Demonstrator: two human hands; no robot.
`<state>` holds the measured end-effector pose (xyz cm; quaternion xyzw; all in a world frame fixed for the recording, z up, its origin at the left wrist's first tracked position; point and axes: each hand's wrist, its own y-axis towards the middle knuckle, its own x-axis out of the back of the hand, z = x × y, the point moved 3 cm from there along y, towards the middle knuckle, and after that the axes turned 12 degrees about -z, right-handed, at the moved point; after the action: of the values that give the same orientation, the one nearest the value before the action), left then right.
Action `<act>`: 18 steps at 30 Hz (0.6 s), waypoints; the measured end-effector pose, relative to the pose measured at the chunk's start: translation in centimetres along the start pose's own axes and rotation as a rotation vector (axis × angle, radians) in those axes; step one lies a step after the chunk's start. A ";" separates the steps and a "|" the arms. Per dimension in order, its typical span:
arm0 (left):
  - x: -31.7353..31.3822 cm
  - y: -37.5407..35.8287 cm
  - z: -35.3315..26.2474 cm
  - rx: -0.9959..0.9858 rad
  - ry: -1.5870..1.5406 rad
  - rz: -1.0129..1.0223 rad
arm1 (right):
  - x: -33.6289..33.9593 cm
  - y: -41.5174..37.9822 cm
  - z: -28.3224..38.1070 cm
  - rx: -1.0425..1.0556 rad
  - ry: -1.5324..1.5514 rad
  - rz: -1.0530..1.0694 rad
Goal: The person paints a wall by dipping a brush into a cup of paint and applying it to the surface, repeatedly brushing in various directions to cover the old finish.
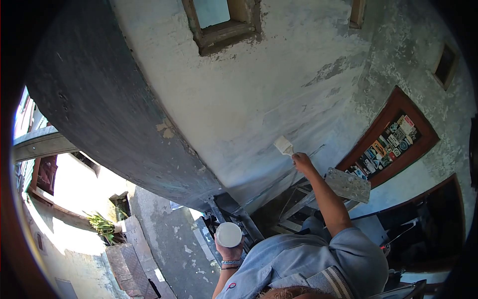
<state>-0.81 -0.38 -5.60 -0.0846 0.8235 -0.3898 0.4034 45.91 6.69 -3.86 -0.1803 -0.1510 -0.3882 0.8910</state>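
My right hand grips the handle of a wide, flat paintbrush, its arm stretched out toward the wall. The pale bristles point up and left and overlap the patchy white wall. Lower down, close to my body, my left hand is wrapped round a small round tub of white paint, its open top facing up. The tub hides part of the fingers.
A wooden ladder or trestle with a weathered board stands by my right arm. A red-framed window with stickers is at right, a dark curved wall section at left. Far below lie a concrete path and a potted plant.
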 end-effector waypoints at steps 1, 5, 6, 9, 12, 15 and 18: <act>-0.1 -0.2 0.0 0.007 0.008 0.015 | -1.2 -1.4 1.3 -0.113 0.125 0.099; -1.8 -1.0 -0.4 -0.003 0.017 0.044 | -0.6 -4.8 11.5 -0.010 0.379 0.211; -2.0 -1.1 -0.5 -0.012 0.011 0.043 | 0.0 -5.4 12.9 0.028 0.423 0.222; -1.8 -0.8 -0.5 0.002 0.003 0.071 | 2.4 -7.9 15.4 0.082 0.468 0.214; -1.3 -0.4 -0.5 0.019 0.013 0.031 | 4.2 -10.1 17.3 0.138 0.576 0.173; -1.1 -0.4 -0.4 0.023 0.008 0.031 | 2.7 -9.6 17.8 0.278 0.666 0.111; -1.1 -0.2 -0.3 0.039 0.031 0.032 | -1.9 -5.3 13.0 0.215 0.681 0.114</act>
<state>-0.35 0.19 -4.70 -0.0573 0.8232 -0.4005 0.3984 39.06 10.28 7.96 0.0461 0.1246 -0.3577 0.9243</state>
